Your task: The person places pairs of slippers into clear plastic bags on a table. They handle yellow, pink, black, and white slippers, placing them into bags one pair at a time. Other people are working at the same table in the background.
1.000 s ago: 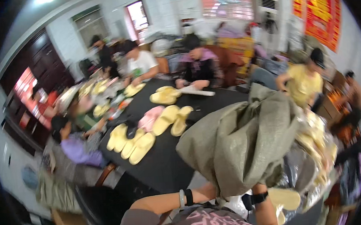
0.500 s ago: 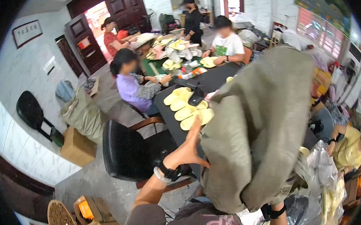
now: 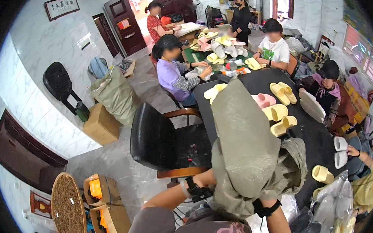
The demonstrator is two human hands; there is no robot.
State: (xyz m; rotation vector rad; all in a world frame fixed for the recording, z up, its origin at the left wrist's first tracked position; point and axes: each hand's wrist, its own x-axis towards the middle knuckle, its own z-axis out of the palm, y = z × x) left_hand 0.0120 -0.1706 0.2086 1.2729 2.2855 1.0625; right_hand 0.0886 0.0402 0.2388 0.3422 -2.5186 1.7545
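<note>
I hold a large olive-green cloth sack (image 3: 245, 147) up in front of me, over the near end of a black table (image 3: 322, 146). My left hand (image 3: 207, 178), a black band on its wrist, grips the sack's lower left edge. My right hand is buried in the sack's bottom folds; only its wrist with a black band (image 3: 265, 208) shows. The sack hangs bulky and creased and hides part of the table. Yellow slippers (image 3: 280, 119) and a pink pair (image 3: 263, 99) lie on the table just beyond it.
A black armchair (image 3: 157, 136) stands to my left at the table's edge. Open cardboard boxes (image 3: 104, 204) and a round woven tray (image 3: 67, 209) sit on the floor at lower left. Another green sack (image 3: 116, 95) leans by the wall. Several people sit around the table.
The view has swung left and down, bringing the armchair, boxes and floor into sight. The sack stays in both hands and now stands taller and narrower in front of me.
</note>
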